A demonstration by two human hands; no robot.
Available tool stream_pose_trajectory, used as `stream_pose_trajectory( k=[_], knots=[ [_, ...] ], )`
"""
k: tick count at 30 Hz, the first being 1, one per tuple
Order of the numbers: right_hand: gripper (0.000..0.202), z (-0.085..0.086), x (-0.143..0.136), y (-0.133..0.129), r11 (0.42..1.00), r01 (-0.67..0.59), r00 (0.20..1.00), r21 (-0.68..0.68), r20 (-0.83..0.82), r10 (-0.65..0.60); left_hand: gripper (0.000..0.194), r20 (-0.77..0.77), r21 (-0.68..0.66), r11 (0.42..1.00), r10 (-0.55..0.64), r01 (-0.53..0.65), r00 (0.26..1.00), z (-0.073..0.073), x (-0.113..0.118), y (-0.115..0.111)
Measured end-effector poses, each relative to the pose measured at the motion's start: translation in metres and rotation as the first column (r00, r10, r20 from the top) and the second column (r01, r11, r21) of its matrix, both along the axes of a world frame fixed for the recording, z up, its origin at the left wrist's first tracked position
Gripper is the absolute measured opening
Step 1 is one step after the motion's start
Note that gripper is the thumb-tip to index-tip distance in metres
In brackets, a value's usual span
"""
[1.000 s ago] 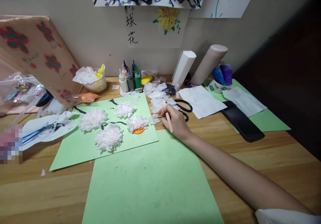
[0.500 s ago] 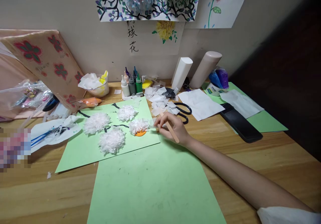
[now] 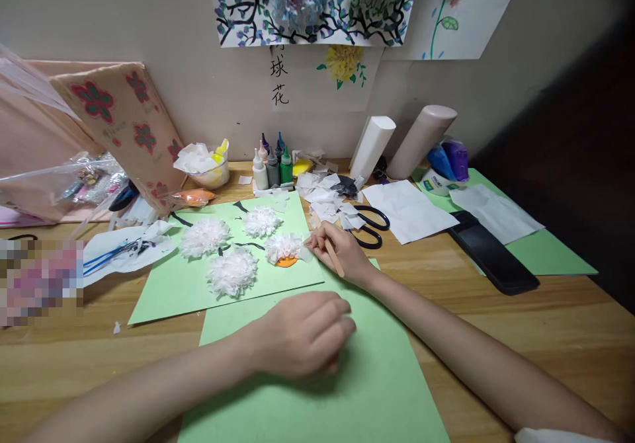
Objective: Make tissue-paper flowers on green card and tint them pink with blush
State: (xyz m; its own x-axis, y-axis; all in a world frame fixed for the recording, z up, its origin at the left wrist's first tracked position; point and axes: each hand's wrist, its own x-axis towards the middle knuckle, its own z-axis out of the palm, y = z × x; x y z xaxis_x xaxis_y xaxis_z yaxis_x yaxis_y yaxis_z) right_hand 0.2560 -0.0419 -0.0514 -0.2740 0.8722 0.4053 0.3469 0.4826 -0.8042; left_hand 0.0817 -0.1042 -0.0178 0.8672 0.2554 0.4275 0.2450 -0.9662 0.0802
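Observation:
On a green sheet (image 3: 163, 291) lie four fluffy white paper flowers, one of them (image 3: 232, 271) nearest me. Orange material (image 3: 286, 262) shows along the lower edge of the rightmost flower (image 3: 282, 247). My right hand (image 3: 343, 251) pinches a flat wooden stick (image 3: 334, 258) just right of that flower, with a small pale piece of paper at the fingertips. Over a second green sheet (image 3: 307, 410) hovers my left hand (image 3: 307, 334), its fingers curled and slightly blurred; whether it holds anything is hidden.
Behind my right hand lie torn white paper pieces (image 3: 322, 195) and black-handled scissors (image 3: 370, 226). Paint bottles (image 3: 272, 167) and a cup of paper (image 3: 211, 172) stand near the wall. A white sheet (image 3: 409, 211) and a black phone (image 3: 491, 251) lie to the right.
My left hand has come into view from the lower left, over the front green sheet. My right hand stays by the rightmost flower with the stick. The view has shifted slightly left.

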Motion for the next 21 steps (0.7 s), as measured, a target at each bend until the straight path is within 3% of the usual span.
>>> stream_pose_trajectory(
  k=[6,9,12,15,21],
  knots=[
    [0.011,0.005,-0.001,-0.001,0.997,-0.073,0.996,-0.006,-0.043,0.072,0.028,-0.165,-0.134,0.954,0.244,-0.267,0.956,-0.013,0.012,0.013],
    [0.01,0.006,0.004,-0.006,0.999,0.048,0.994,0.008,-0.1,-0.047,0.031,-0.137,-0.146,0.951,0.253,-0.273,0.958,-0.018,0.009,0.014],
    [0.041,0.004,0.01,-0.014,0.991,0.131,0.973,-0.007,-0.192,-0.129,0.031,-0.149,-0.155,0.948,0.257,-0.279,0.955,-0.02,0.006,0.014],
    [0.057,0.003,0.013,-0.018,0.993,0.121,0.971,-0.015,-0.205,-0.121,0.032,-0.171,-0.163,0.94,0.271,-0.298,0.947,-0.02,0.005,0.014],
    [0.057,0.006,0.009,-0.015,0.993,0.099,0.991,-0.068,-0.089,-0.104,0.034,-0.189,-0.153,0.939,0.279,-0.309,0.942,-0.021,0.004,0.014]
  ],
)
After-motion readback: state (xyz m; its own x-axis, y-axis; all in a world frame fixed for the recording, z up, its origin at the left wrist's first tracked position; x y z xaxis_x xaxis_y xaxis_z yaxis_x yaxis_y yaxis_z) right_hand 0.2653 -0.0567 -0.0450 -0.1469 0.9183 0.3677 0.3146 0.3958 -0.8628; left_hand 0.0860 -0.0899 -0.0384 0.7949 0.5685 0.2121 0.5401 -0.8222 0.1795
